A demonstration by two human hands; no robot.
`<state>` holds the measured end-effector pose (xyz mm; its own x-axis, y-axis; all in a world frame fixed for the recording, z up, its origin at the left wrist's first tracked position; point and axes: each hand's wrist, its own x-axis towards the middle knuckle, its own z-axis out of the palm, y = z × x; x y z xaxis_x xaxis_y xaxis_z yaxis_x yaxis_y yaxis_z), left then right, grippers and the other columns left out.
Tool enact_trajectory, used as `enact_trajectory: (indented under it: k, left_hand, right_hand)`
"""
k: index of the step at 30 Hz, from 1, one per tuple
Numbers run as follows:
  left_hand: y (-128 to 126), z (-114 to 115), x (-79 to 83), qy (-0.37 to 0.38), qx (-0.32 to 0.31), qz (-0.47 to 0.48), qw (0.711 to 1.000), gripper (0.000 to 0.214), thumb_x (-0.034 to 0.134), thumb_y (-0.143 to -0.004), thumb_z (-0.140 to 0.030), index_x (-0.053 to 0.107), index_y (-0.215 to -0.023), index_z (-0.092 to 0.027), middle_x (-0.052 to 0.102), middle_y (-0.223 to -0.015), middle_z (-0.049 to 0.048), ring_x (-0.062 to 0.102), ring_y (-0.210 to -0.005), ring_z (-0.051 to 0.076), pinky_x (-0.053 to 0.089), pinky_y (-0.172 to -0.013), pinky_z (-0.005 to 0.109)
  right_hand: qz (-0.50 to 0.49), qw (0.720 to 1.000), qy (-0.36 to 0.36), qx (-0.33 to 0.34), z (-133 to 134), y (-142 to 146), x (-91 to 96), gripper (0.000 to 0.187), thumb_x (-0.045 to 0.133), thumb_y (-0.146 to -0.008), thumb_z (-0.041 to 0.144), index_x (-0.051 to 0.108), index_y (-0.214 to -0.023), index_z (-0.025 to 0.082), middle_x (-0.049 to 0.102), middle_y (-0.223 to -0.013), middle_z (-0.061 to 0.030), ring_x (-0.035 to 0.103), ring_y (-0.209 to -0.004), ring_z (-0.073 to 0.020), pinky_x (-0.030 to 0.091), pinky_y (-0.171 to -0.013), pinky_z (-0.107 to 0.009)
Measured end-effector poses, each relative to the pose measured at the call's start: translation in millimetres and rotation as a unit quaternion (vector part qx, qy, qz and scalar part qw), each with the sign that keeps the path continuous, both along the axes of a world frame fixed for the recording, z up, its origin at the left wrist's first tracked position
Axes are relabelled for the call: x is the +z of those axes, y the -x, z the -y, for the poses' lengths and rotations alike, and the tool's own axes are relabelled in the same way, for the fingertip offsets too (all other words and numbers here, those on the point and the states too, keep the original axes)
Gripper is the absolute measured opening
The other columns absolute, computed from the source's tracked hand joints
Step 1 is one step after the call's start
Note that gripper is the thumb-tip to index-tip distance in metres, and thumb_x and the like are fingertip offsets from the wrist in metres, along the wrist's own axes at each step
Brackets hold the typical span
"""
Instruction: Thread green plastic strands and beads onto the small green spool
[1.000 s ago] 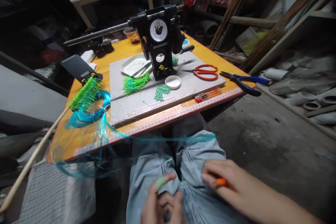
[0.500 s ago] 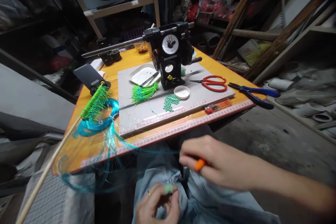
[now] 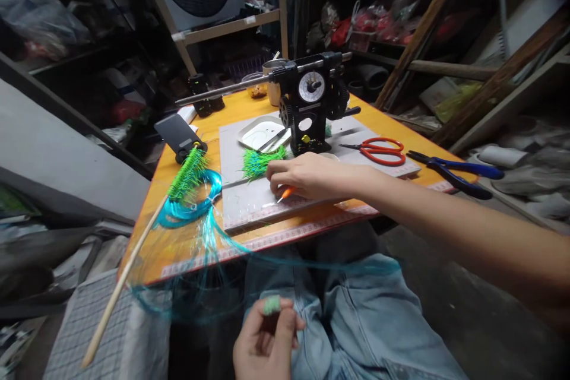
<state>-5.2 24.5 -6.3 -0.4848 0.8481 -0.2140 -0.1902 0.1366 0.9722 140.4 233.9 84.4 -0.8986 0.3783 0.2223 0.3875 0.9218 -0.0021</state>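
Note:
My right hand (image 3: pixel 312 175) reaches over the grey board (image 3: pixel 243 205), its fingers closed round a small orange-handled tool (image 3: pixel 287 193) with a thin, light tip. The fingers hover or rest by a bundle of green and blue strands (image 3: pixel 260 163). The small green beads on the board are hidden behind this hand, and the white round lid (image 3: pixel 330 157) shows only at its rim. Low over my lap, my left hand (image 3: pixel 265 341) is pinched, thumb against fingers, with green tape (image 3: pixel 271 306) round one finger. What the pinch holds, if anything, is too small to make out.
A black winding machine with a dial (image 3: pixel 310 86) stands behind the board. Red-handled scissors (image 3: pixel 383 151) and blue pliers (image 3: pixel 463 172) lie to the right. On the left are a coil of blue line (image 3: pixel 214 183), a wooden stick (image 3: pixel 120 285) with green tufts and a white tray (image 3: pixel 258 130).
My right hand has moved from above my lap forward onto the board, carrying the orange-handled tool. My left hand stays pinched over my lap. The view has shifted slightly left.

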Motion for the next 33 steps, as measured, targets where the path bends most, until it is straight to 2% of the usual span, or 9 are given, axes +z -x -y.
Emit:
enact_trajectory:
  k: [5, 9, 12, 18, 21, 23, 27, 30, 33]
  left_hand:
    - [-4.2, -11.1, 12.6, -0.063, 0.047, 0.077, 0.994, 0.032, 0.082, -0.061, -0.046, 0.065, -0.063, -0.019, 0.059, -0.054, -0.0017, 0.055, -0.056, 0.011, 0.047, -0.057, 0.018]
    - [-12.7, -11.8, 22.3, -0.084, -0.013, 0.117, 0.990, 0.026, 0.073, -0.075, -0.041, 0.063, -0.065, -0.019, 0.060, -0.064, -0.0001, 0.054, -0.065, 0.012, 0.045, -0.064, 0.019]
    - [-21.2, -6.9, 24.5, -0.082, -0.060, 0.122, 0.987, 0.022, 0.070, -0.079, -0.039, 0.063, -0.071, -0.019, 0.060, -0.066, -0.0003, 0.055, -0.066, 0.013, 0.045, -0.065, 0.019]
    - [-36.0, 2.2, 22.6, -0.058, -0.037, 0.019, 0.997, 0.026, 0.074, -0.075, -0.043, 0.062, -0.070, -0.020, 0.061, -0.064, -0.0025, 0.057, -0.060, 0.010, 0.047, -0.060, 0.016]
    - [-41.7, 4.5, 22.3, -0.087, 0.000, -0.009, 0.996, 0.024, 0.074, -0.075, -0.041, 0.062, -0.070, -0.021, 0.062, -0.062, -0.0025, 0.058, -0.060, 0.011, 0.048, -0.062, 0.016]
    - [-45.9, 6.6, 21.0, -0.100, 0.010, -0.013, 0.995, 0.023, 0.074, -0.075, -0.039, 0.062, -0.068, -0.022, 0.062, -0.061, -0.0028, 0.058, -0.061, 0.011, 0.049, -0.062, 0.016]
    - [-55.1, 13.3, 14.2, -0.078, 0.007, -0.013, 0.997, 0.020, 0.077, -0.071, -0.038, 0.065, -0.068, -0.022, 0.064, -0.068, -0.0016, 0.061, -0.065, 0.011, 0.050, -0.063, 0.015]
    - [-59.3, 17.5, 10.2, -0.068, -0.008, -0.007, 0.998, 0.018, 0.077, -0.072, -0.035, 0.065, -0.069, -0.021, 0.064, -0.067, -0.0018, 0.061, -0.064, 0.011, 0.050, -0.063, 0.015]
    - [-59.4, 18.6, 11.0, -0.054, -0.029, 0.001, 0.998, 0.019, 0.078, -0.071, -0.035, 0.065, -0.070, -0.020, 0.063, -0.061, -0.0027, 0.059, -0.059, 0.009, 0.049, -0.060, 0.014]
  right_hand:
    - [-0.108, 0.990, -0.082, -0.023, 61.4, -13.7, -5.1, 0.024, 0.037, -0.097, 0.012, 0.060, -0.104, 0.015, 0.061, -0.109, -0.0087, 0.057, -0.073, -0.0129, 0.037, -0.056, -0.025]
    - [-0.135, 0.987, -0.089, 0.022, 114.0, -24.9, -11.3, 0.028, 0.035, -0.099, 0.014, 0.063, -0.098, 0.014, 0.067, -0.102, -0.0089, 0.059, -0.074, -0.0145, 0.042, -0.059, -0.027]
    - [-0.128, 0.986, -0.105, 0.033, 135.1, -29.9, -14.9, 0.030, 0.035, -0.098, 0.013, 0.065, -0.094, 0.013, 0.069, -0.096, -0.0103, 0.058, -0.066, -0.0162, 0.042, -0.053, -0.029]
    - [-0.153, 0.987, -0.055, 0.007, 153.8, -39.3, -28.6, 0.028, 0.038, -0.096, 0.014, 0.066, -0.100, 0.011, 0.068, -0.094, -0.0113, 0.054, -0.063, -0.0167, 0.040, -0.049, -0.030]
    - [-0.267, 0.957, 0.071, -0.086, 167.8, -39.7, -42.5, 0.021, 0.047, -0.095, 0.016, 0.065, -0.102, 0.012, 0.063, -0.086, -0.0086, 0.056, -0.068, -0.0152, 0.044, -0.055, -0.026]
    - [-0.340, 0.899, 0.228, -0.154, 177.9, -36.4, -52.1, 0.018, 0.051, -0.094, 0.019, 0.068, -0.095, 0.015, 0.059, -0.080, -0.0056, 0.057, -0.069, -0.0138, 0.045, -0.059, -0.024]
    - [-0.445, 0.714, 0.494, -0.221, 192.4, -25.9, -68.1, 0.017, 0.062, -0.088, 0.031, 0.073, -0.088, 0.019, 0.059, -0.079, -0.0040, 0.058, -0.076, -0.0153, 0.046, -0.063, -0.024]
    - [-0.526, 0.569, 0.590, -0.228, 196.9, -22.2, -77.3, 0.018, 0.070, -0.081, 0.035, 0.074, -0.080, 0.018, 0.059, -0.079, -0.0025, 0.055, -0.068, -0.0115, 0.043, -0.057, -0.020]
    - [-0.574, 0.453, 0.639, -0.238, 197.9, -25.3, -81.7, 0.021, 0.071, -0.080, 0.039, 0.069, -0.079, 0.017, 0.050, -0.062, 0.0041, 0.034, -0.043, -0.0025, 0.024, -0.037, -0.015]
